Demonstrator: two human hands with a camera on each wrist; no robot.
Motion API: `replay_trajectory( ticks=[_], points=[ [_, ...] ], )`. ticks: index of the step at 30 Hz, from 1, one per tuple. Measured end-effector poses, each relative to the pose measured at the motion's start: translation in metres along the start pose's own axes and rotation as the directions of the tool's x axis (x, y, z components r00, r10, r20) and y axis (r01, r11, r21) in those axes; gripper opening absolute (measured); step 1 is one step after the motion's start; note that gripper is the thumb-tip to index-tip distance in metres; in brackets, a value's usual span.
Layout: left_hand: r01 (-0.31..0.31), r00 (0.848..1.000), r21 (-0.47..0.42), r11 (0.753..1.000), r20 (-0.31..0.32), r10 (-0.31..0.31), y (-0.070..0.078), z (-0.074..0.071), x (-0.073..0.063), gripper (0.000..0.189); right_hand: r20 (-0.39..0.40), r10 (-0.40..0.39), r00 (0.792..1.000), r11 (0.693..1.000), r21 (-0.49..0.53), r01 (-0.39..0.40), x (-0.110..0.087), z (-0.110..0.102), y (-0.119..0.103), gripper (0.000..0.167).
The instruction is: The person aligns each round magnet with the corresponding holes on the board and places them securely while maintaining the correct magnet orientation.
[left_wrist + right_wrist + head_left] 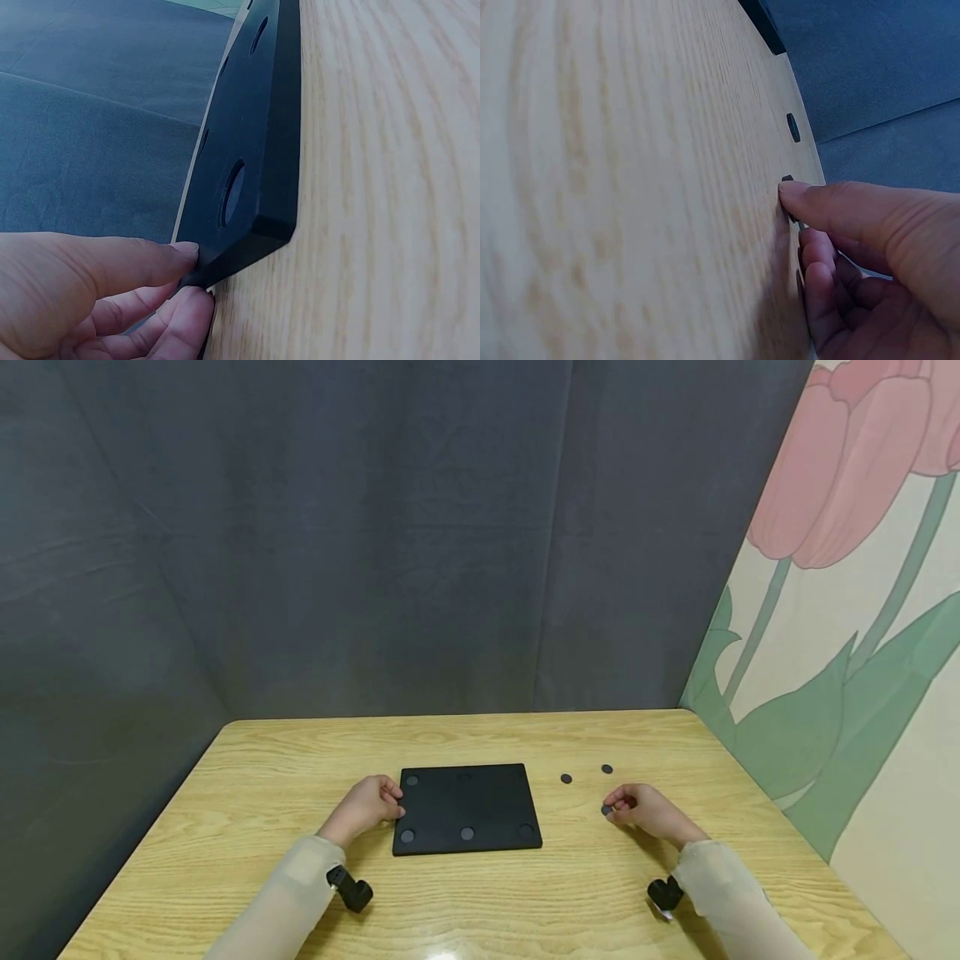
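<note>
A black rectangular board (461, 806) with round recesses lies on the table. Dark grey discs sit in the recesses at its far left, near left and near middle; rings mark others along the far and near sides. My left hand (367, 806) grips the board's left edge, with the thumb (161, 259) at its upper face and curled fingers against the side. To the right of the board, my right hand (647, 810) pinches a small dark disc (606, 809) between thumb and fingers, low over the wood. The thumb covers most of that disc in the right wrist view.
Two loose dark discs, a left one (566, 778) and a right one (607, 769), lie on the wooden table (300, 752) beyond my right hand. A dark curtain (390, 543) hangs behind the table and along its left. A tulip-patterned wall (847, 693) borders the right side.
</note>
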State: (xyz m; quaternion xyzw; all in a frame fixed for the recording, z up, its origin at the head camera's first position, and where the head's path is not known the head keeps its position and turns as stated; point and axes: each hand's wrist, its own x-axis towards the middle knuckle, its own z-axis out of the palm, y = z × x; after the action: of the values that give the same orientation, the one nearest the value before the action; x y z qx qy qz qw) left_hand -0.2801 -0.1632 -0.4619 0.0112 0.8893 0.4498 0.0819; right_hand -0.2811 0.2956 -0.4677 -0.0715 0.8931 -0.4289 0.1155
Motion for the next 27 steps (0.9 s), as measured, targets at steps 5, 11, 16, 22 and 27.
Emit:
replay_trajectory(
  ticks=[5, 11, 16, 22, 27],
  points=[
    [-0.005, 1.000, 0.002, 1.000, 0.000, 0.005, -0.001, 0.000, 0.001, 0.020, 0.005, -0.012, 1.000, 1.000, 0.008, 0.012, -0.001, -0.001, -0.001, 0.020],
    [-0.006, 1.000, -0.007, 1.000, 0.000, 0.006, -0.002, 0.000, 0.001, 0.021, 0.019, -0.034, 0.999, 0.999, 0.003, 0.034, 0.000, -0.002, -0.004, 0.023],
    [-0.008, 1.000, -0.005, 1.000, 0.001, 0.008, -0.002, 0.000, 0.001, 0.021, 0.035, -0.046, 0.998, 0.999, 0.017, 0.046, 0.001, -0.002, -0.010, 0.023],
    [-0.015, 1.000, -0.007, 1.000, 0.001, 0.015, -0.001, 0.000, -0.001, 0.021, 0.054, -0.079, 0.995, 0.996, 0.055, 0.076, 0.004, -0.003, -0.021, 0.022],
    [-0.013, 1.000, -0.012, 1.000, 0.009, 0.014, -0.001, 0.000, -0.001, 0.020, 0.072, -0.113, 0.991, 0.992, 0.066, 0.108, 0.006, -0.002, -0.036, 0.022]
  ],
)
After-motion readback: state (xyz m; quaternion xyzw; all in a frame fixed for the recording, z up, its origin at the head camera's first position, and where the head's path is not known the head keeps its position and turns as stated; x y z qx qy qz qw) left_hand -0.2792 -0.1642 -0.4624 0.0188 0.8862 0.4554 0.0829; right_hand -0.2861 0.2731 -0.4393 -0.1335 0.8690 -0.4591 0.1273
